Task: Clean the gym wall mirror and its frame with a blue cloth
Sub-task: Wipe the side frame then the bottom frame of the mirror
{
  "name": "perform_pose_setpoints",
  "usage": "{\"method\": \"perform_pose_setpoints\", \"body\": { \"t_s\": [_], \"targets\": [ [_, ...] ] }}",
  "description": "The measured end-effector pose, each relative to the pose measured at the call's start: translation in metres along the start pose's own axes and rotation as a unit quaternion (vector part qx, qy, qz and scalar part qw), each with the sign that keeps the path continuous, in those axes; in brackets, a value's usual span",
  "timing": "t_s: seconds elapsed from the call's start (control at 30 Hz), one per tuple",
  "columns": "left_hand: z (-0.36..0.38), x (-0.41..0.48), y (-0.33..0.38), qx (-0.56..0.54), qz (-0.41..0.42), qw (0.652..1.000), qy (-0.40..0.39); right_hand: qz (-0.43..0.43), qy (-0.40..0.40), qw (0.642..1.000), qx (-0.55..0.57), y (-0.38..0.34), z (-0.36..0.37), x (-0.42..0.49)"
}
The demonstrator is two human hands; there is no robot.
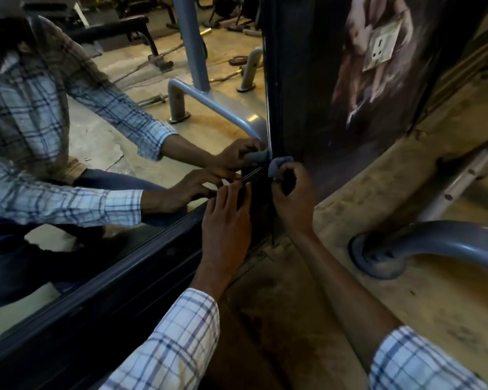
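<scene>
The wall mirror [119,114] fills the left of the view, edged by a dark frame [141,249] along its bottom and up its right side. At the lower right corner of the frame, my right hand [293,198] pinches a small blue cloth [278,164] against the upright part of the frame. My left hand [227,220] rests with straight fingers on the frame's corner, fingertips touching the glass. Both hands and the cloth are mirrored in the glass.
A grey steel tube of a gym machine [423,243] is bolted to the floor at the right, close to my right forearm. A dark wall panel with a white socket [382,47] stands right of the frame. The floor [307,291] is dusty concrete.
</scene>
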State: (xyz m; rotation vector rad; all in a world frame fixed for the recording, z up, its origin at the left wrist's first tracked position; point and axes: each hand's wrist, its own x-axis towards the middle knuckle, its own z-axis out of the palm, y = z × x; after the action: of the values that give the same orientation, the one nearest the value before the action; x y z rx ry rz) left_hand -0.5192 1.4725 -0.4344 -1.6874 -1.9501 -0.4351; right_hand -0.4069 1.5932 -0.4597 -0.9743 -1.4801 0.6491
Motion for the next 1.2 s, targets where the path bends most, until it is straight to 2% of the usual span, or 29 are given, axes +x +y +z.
{"method": "perform_pose_setpoints", "body": {
  "t_s": [0.1, 0.13, 0.27, 0.33, 0.37, 0.57, 0.7, 0.9, 1.07, 1.2],
  "targets": [
    [0.002, 0.002, 0.002, -0.004, 0.001, 1.000, 0.008, 0.057, 0.091, 0.994, 0.009, 0.012, -0.008, 0.019],
    [0.002, 0.001, 0.002, -0.008, 0.001, 1.000, 0.008, 0.073, 0.091, 0.993, 0.009, 0.013, -0.009, 0.023],
    [-0.002, 0.001, 0.000, -0.024, 0.007, 1.000, -0.008, 0.011, -0.057, 0.998, -0.024, 0.015, -0.016, 0.027],
    [-0.007, 0.002, -0.001, -0.043, 0.007, 0.999, -0.029, 0.023, -0.131, 0.991, -0.024, 0.016, -0.028, 0.025],
    [-0.011, 0.003, -0.002, -0.056, 0.007, 0.998, -0.038, 0.030, -0.137, 0.990, -0.024, 0.014, -0.033, 0.022],
    [-0.043, 0.009, -0.007, -0.187, -0.011, 0.981, -0.049, 0.040, -0.075, 0.996, 0.027, -0.036, -0.039, -0.010],
    [-0.067, 0.014, -0.018, -0.278, -0.045, 0.958, -0.061, 0.098, -0.049, 0.993, 0.042, -0.078, -0.034, -0.020],
    [-0.141, 0.044, -0.031, -0.377, -0.070, 0.913, -0.138, 0.187, -0.050, 0.975, 0.104, -0.178, -0.050, -0.013],
    [-0.258, 0.092, -0.021, -0.421, -0.073, 0.887, -0.174, 0.288, -0.017, 0.936, 0.201, -0.298, -0.098, 0.017],
    [-0.365, 0.136, -0.014, -0.448, -0.096, 0.870, -0.182, 0.304, -0.024, 0.937, 0.170, -0.398, -0.143, 0.048]
  ]
}}
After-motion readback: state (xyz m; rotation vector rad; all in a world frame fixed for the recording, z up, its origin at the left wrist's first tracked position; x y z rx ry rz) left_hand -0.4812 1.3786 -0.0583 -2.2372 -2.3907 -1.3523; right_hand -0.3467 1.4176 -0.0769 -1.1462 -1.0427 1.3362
